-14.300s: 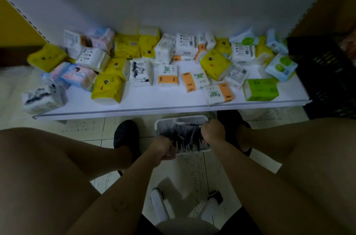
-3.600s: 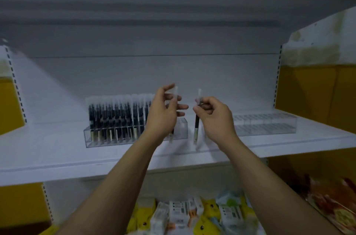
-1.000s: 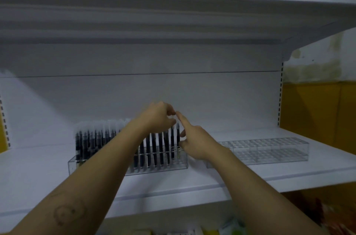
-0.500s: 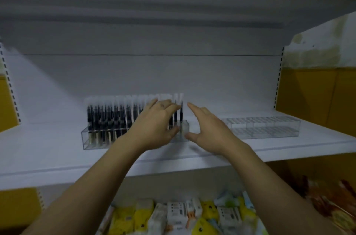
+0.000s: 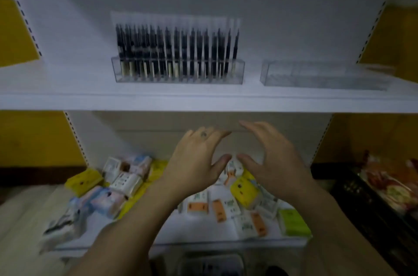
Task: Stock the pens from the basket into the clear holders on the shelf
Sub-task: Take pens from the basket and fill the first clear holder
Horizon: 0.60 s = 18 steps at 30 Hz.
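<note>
Both hands hold nothing, below the front edge of the white metal shelf [image 5: 67, 99]. The left hand [image 5: 196, 162] and right hand [image 5: 271, 162] have fingers spread and loosely bent, thumbs close together. The black pens with clear caps [image 5: 176, 49] stand packed in the clear acrylic holder [image 5: 239, 71] near the shelf's front edge. The second clear holder [image 5: 325, 75], toward the right end, looks empty. The pale plastic basket [image 5: 210, 262] barely shows at the bottom, contents blurred. Step: between loads, probably. Next: reach into the basket, pinch pens, start on the empty holder.
</note>
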Available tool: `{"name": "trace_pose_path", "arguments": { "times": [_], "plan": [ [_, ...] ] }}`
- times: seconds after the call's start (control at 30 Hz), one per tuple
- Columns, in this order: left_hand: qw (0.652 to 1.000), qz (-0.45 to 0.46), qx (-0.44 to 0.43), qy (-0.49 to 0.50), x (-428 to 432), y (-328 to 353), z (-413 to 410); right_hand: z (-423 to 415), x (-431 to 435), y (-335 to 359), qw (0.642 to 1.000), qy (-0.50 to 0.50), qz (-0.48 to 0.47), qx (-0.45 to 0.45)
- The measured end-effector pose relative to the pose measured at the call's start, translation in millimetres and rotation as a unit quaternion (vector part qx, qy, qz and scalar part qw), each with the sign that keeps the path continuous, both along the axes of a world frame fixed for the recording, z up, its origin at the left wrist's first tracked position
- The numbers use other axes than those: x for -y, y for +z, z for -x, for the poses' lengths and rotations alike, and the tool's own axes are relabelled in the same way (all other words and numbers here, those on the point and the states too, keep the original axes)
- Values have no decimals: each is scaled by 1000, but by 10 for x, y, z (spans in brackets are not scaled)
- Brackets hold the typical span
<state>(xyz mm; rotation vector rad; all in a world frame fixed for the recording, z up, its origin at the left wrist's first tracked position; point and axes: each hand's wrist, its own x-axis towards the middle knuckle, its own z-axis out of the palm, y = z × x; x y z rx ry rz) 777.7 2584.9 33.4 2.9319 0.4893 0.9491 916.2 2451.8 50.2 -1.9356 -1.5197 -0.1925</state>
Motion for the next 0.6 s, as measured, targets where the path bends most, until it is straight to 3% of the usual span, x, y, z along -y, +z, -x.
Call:
{"name": "trace_pose_path", "arguments": {
  "times": [0.33,0.6],
  "plan": [
    [964,171,-198,41,115,-1384,24,45,-61,-1430,960,-15,267,-81],
    [903,304,-297,61,230,-2335,55,30,-97,-2401,902,-16,378,-209]
  ]
}}
